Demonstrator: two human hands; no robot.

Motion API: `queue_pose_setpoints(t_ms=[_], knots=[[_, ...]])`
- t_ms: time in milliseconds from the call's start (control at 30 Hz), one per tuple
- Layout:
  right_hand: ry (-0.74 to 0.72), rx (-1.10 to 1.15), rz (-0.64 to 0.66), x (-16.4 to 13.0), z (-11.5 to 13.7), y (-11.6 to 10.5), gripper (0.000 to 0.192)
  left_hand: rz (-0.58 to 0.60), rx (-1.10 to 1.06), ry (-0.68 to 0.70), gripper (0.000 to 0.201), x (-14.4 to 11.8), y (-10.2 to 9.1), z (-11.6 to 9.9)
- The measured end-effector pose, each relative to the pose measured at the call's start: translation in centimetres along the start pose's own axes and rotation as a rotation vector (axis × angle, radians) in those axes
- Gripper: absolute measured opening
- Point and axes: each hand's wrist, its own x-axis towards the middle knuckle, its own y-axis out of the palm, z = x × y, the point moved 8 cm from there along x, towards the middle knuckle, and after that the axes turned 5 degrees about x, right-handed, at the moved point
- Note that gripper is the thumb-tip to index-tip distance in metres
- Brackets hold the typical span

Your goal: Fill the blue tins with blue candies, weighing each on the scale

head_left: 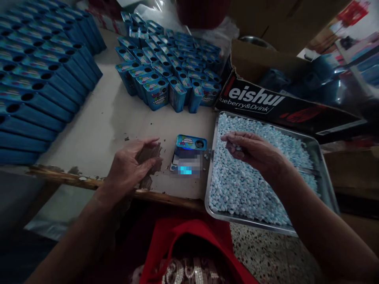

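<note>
A blue candy box with a round hole in its top stands on a small device, which looks like a scale with a lit display. A pixelated patch hides much of that device. To its left, my left hand hovers near the table edge, thumb and fingers apart, holding nothing. My right hand is over the metal tray of small pale blue and white candies. Its fingers are curled around a few of these candies. Several loose candies lie between the device and the tray.
Rows of blue boxes fill the table's left side. Another group of blue boxes stands at the back, some leaning. Behind the tray is a black printed cardboard box holding blue containers. The worn wooden table edge runs in front.
</note>
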Motion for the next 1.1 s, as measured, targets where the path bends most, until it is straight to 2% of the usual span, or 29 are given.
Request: queue_pose_setpoints(t_ms=[100, 233, 300, 400, 567, 667, 733, 800, 867, 933, 1000, 1100], knots=[[-0.057, -0.18, 0.04, -0.7, -0.3, -1.3, 0.027, 0.003, -0.068, -0.049, 0.065, 0.4, 0.8, -0.4], [-0.062, -0.414, 0.178, -2.0, -0.6, -1.4, 0.027, 0.018, -0.158, -0.042, 0.072, 1.9, 2.8, -1.7], [-0.099, -0.461, 0.133, -2.6, -0.2, -1.6, 0.024, 0.037, -0.206, -0.019, 0.072, 2.6, 3.9, -2.5], [-0.139, -0.432, -0.012, -3.2, 0.0, -2.4, 0.024, 0.084, -0.247, -0.013, 0.073, 3.2, 5.2, -3.2], [-0.124, -0.302, -0.131, -2.5, -1.0, -3.8, 0.028, 0.088, -0.116, 0.047, 0.076, 3.6, 5.1, -5.1], [-0.302, -0.382, -0.174, 0.5, 1.2, -3.1, 0.03, 0.105, 0.007, 0.229, 0.062, 4.2, 5.4, -8.2], [-0.533, -0.58, -0.254, 3.0, 4.4, -2.0, 0.025, 0.147, 0.086, 0.37, 0.043, 4.4, 5.9, -10.1], [-0.725, -0.871, -0.309, 5.6, 7.3, 0.0, 0.03, 0.146, 0.164, 0.441, 0.03, 4.8, 5.5, -10.6], [-0.757, -1.185, -0.294, 8.6, 8.9, 1.9, 0.043, 0.064, 0.208, 0.421, 0.028, 5.8, 3.2, -9.4], [-0.649, -1.468, -0.236, 11.8, 9.4, 3.2, 0.051, -0.057, 0.228, 0.363, 0.032, 7.5, -1.1, -7.4], [-0.546, -1.65, -0.181, 14.2, 9.7, 4.0, 0.05, -0.214, 0.297, 0.303, 0.039, 10.0, -7.1, -5.5], [-0.53, -1.732, -0.138, 16.4, 10.2, 4.8, 0.044, -0.431, 0.546, 0.163, 0.048, 15.3, -16.8, -3.6]])
